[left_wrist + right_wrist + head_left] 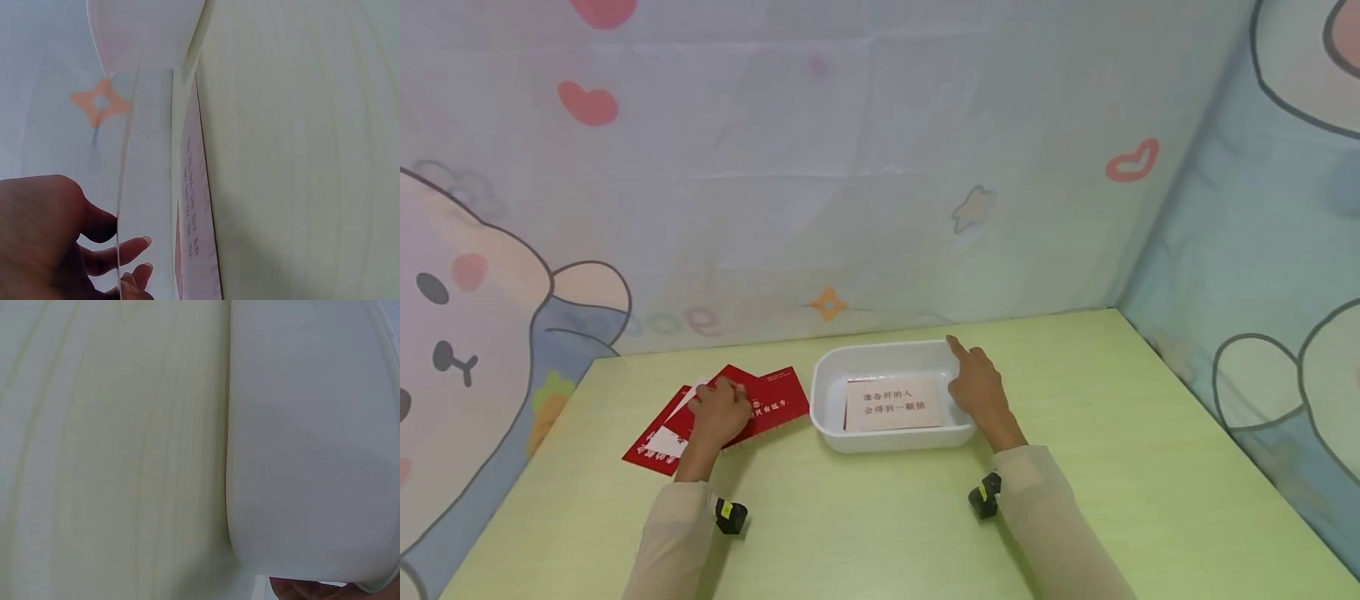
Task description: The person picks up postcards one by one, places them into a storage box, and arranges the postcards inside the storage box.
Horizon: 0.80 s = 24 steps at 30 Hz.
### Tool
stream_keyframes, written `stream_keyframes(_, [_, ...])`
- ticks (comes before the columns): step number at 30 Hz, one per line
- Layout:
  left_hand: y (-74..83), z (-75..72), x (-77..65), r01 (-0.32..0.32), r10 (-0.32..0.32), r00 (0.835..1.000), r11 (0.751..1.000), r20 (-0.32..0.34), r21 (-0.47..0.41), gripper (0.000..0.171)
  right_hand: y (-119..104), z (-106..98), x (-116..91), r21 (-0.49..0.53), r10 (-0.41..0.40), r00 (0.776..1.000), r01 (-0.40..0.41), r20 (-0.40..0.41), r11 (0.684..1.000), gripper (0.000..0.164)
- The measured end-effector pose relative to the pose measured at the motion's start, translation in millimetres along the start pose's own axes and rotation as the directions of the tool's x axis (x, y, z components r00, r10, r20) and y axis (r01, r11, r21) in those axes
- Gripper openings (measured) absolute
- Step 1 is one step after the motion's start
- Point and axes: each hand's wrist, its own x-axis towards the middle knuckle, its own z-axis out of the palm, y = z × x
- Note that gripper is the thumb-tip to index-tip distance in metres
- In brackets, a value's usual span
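Observation:
My left hand point(722, 412) is at the red cards, left of a white plastic tray. In the left wrist view its thumb and fingers pinch a thin card point(127, 150), seen edge-on above the table. Another printed card point(197, 206) lies flat beneath it. A red card point(775, 398) with white writing shows to the right of this hand, and a red-and-white card point(655, 450) to its left. My right hand point(981, 387) grips the right end of the white tray point(887, 442), index finger stretched along the rim. In the right wrist view the tray's side point(306, 456) hides most of that hand.
A pale card point(895, 406) with printed characters lies inside the tray, a red edge showing beneath it. The light green table point(865, 525) ends at a cartoon-printed cloth backdrop point(880, 208) behind and at the sides.

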Motion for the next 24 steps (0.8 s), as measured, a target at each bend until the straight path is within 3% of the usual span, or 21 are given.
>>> stream_keyframes(10, [4.0, -7.4, -3.3, 0.05, -0.049, 0.999, 0.998, 0.017, -0.04, 0.036, 0.6, 1.2, 1.7, -0.011, 0.018, 1.0, -0.018, 0.014, 1.0, 0.073])
stream_keyframes(24, [5.5, -10.7, -4.0, 0.051, -0.049, 0.998, 0.997, 0.038, -0.061, 0.036, -1.0, 0.9, -0.5, -0.025, -0.009, 1.0, 0.009, -0.011, 1.0, 0.071])
